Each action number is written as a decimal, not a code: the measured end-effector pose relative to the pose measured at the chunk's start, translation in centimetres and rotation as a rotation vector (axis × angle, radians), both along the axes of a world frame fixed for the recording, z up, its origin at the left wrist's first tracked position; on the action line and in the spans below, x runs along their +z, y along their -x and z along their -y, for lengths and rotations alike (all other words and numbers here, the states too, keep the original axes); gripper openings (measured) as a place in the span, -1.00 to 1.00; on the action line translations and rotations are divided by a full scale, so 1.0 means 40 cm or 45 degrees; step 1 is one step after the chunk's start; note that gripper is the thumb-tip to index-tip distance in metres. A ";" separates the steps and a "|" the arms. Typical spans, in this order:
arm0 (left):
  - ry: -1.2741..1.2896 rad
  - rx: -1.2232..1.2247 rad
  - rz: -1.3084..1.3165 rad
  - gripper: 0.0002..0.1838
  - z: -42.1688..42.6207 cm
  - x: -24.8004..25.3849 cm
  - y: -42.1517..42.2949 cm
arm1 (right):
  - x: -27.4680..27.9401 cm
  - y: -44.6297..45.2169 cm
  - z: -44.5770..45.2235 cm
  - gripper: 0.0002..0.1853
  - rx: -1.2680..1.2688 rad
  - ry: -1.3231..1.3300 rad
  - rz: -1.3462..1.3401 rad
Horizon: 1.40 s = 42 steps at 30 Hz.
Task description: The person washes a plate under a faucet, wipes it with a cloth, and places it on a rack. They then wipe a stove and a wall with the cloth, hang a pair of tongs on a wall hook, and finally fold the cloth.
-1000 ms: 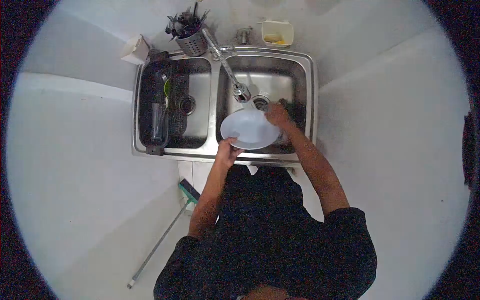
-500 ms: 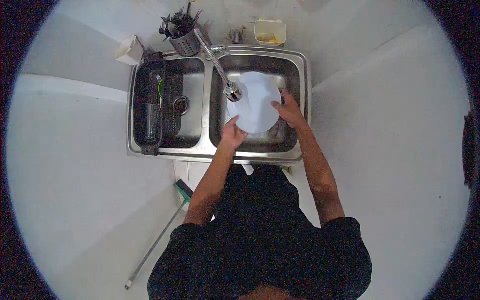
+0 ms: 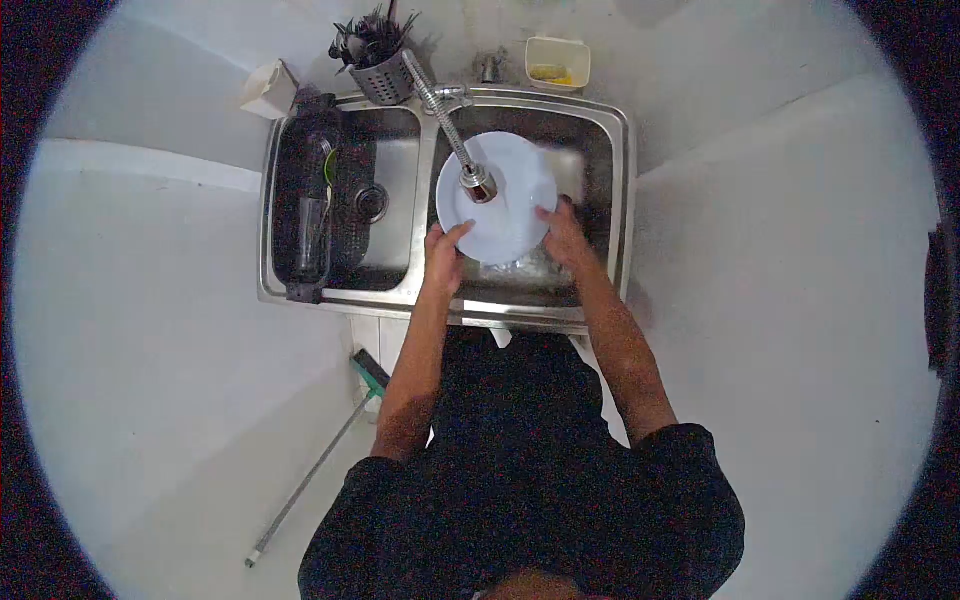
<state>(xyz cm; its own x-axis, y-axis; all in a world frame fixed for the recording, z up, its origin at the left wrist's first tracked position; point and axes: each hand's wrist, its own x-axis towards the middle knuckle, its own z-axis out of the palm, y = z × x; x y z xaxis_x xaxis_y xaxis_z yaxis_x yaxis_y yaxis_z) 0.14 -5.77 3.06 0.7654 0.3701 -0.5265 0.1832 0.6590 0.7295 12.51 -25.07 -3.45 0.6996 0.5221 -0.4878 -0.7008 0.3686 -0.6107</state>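
Note:
A round white plate (image 3: 515, 180) is held by both hands over the right basin (image 3: 590, 225) of a steel double sink. My left hand (image 3: 445, 258) grips its lower left rim, thumb on top. On the right rim, my right hand (image 3: 566, 235) is closed with its thumb over the edge. The fingers under the plate are hidden. Just above the plate's left part hangs the head of a flexible faucet (image 3: 479, 185). Water splashes in the basin below the plate's near edge.
A dark dish rack (image 3: 305, 293) with a glass and a green item stands in the left basin. Behind the sink are a perforated cutlery holder (image 3: 385, 80), a pale tub (image 3: 585, 70) and a white container (image 3: 268, 92). A squeegee-like broom (image 3: 320, 462) leans at lower left.
The plate has moved slightly left, further under the faucet head, and now shows its face more fully. My left hand has shifted left along the rim, and both hands still hold it.

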 end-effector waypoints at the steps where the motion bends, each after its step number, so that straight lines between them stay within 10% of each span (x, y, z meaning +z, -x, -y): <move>1: -0.080 -0.016 -0.033 -0.61 -0.001 0.007 0.006 | -0.018 0.005 -0.010 -0.39 0.038 0.037 -0.060; 11: -0.169 -0.036 -0.336 -0.40 0.008 0.013 0.078 | -0.179 0.070 0.021 -0.50 0.346 0.082 -0.454; 13: 0.046 -0.101 -0.361 -0.47 -0.006 -0.008 0.086 | -0.038 0.063 0.042 -0.49 0.385 0.315 -0.439; 19: 0.312 -0.235 -0.188 -0.58 0.021 -0.099 0.102 | 0.238 0.064 0.065 -0.33 0.123 0.476 -0.123; 24: 0.760 -0.190 -0.224 -0.57 0.057 -0.351 0.017 | 0.164 0.069 0.100 -0.30 0.133 1.011 1.005; 25: 0.669 -0.144 -0.410 -0.59 0.089 -0.177 -0.043 | 0.199 0.072 0.092 -0.31 0.145 1.147 1.198; 28: 0.782 -0.108 -0.140 -0.48 0.102 -0.181 -0.147 | 0.188 0.066 0.081 -0.28 0.093 1.291 1.661; 42: 0.608 -0.166 -0.059 -0.66 -0.021 -0.180 -0.078 | 0.122 0.146 0.023 -0.41 0.518 1.099 1.878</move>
<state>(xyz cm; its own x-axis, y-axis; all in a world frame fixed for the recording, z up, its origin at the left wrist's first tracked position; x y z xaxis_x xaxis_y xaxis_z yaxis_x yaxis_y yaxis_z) 3.25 -4.95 -4.15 0.7612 -0.0181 -0.6483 0.3116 0.8869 0.3410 6.66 -25.98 1.43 0.6754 0.7176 0.1699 0.6119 -0.4167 -0.6723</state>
